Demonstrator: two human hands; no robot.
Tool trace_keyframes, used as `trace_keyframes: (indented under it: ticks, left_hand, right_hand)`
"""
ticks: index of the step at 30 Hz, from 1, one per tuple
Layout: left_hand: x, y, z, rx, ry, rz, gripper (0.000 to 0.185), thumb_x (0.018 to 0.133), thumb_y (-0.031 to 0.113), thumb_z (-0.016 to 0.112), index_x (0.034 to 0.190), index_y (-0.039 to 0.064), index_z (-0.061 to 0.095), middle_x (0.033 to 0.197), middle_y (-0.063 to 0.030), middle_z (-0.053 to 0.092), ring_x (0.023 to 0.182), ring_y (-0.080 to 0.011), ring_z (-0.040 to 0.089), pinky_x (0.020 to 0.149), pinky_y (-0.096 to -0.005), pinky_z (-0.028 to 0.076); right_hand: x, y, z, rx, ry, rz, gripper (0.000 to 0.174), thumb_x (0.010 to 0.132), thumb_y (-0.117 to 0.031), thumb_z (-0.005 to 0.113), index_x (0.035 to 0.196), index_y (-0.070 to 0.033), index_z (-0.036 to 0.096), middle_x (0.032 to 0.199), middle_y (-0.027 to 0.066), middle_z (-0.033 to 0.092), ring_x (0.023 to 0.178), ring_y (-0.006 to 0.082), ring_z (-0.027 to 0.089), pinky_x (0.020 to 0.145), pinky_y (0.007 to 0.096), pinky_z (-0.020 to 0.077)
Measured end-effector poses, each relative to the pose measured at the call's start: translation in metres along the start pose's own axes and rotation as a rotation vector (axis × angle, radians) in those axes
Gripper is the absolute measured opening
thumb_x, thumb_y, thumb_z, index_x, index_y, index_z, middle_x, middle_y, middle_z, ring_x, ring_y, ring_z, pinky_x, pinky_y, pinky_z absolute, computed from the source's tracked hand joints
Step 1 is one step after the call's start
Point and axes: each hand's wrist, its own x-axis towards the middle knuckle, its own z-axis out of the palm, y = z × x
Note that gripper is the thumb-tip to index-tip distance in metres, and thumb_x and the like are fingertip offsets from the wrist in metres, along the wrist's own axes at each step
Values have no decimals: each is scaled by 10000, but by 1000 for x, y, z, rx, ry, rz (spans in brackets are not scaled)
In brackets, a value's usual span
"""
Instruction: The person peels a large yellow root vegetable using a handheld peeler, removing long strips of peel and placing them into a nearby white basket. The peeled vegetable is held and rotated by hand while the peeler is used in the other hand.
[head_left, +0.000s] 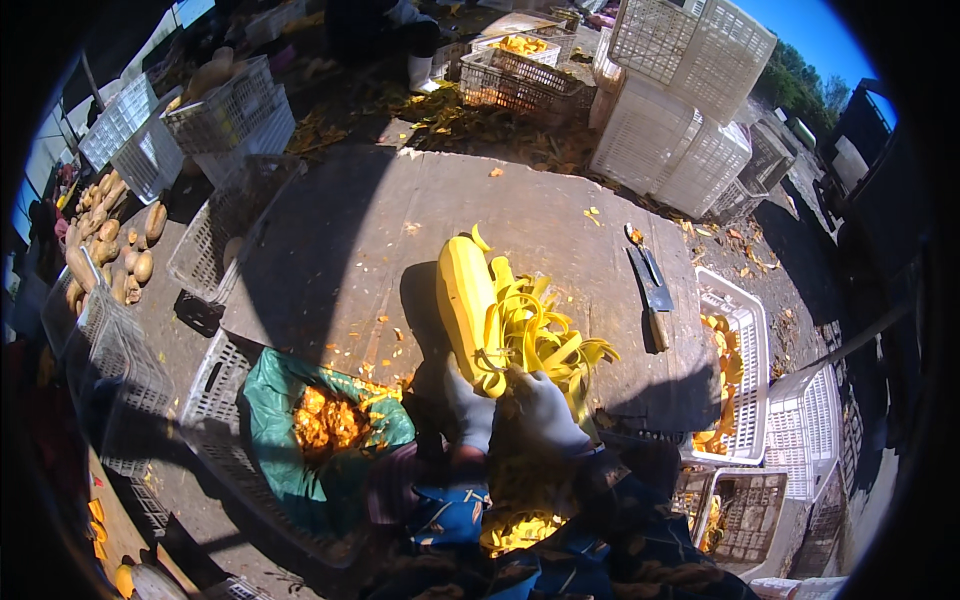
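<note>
A long yellow squash (463, 292), largely peeled, lies on the wooden board with its near end towards me. My left hand (470, 409), in a white glove, grips that near end. In my right hand (551, 412), also gloved, is a peeler (495, 358) whose metal head rests on the squash's near part. Curled yellow peel strips (536, 315) are heaped along the squash's right side. Further right on the board lie a cleaver with a wooden handle (649, 289) and a metal scoop-like tool (651, 259).
At the near left, a crate lined with a green bag (262, 405) holds orange pulp. A white crate (757, 375) with orange pieces stands right of the board (337, 225). Crates (675, 142) are stacked beyond. Whole squashes (105, 232) lie far left. Another person's white boot (421, 73) shows ahead.
</note>
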Motion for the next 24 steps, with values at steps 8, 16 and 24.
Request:
trace_keyframes:
  ticks: [8, 16, 24]
  left_hand:
    - [4, 27, -8, -70, -143, 45, 946, 648, 91, 858, 1417, 6, 313, 1292, -153, 478, 1130, -253, 547, 963, -347, 473]
    - [9, 37, -12, -144, 3, -131, 889, 665, 2, 786, 1417, 17, 312, 1194, -82, 545, 1034, -174, 558, 901, -302, 486]
    - [9, 39, -26, -51, -38, -51, 892, 703, -19, 782, 1435, 10, 274, 1238, -127, 525, 1063, -207, 552, 927, -336, 478]
  right_hand:
    - [-30, 11, -17, 108, 13, 108, 332, 912, -171, 608, 1204, -14, 607, 1035, 222, 640, 934, 350, 642, 806, 373, 512]
    - [73, 30, -42, 226, 167, -16, 356, 917, -169, 596, 1209, 35, 597, 1091, 243, 653, 1001, 349, 647, 871, 360, 498]
    - [172, 43, -11, 133, 131, 47, 397, 896, -279, 582, 1198, -23, 619, 1075, 240, 659, 1006, 407, 623, 875, 426, 491]
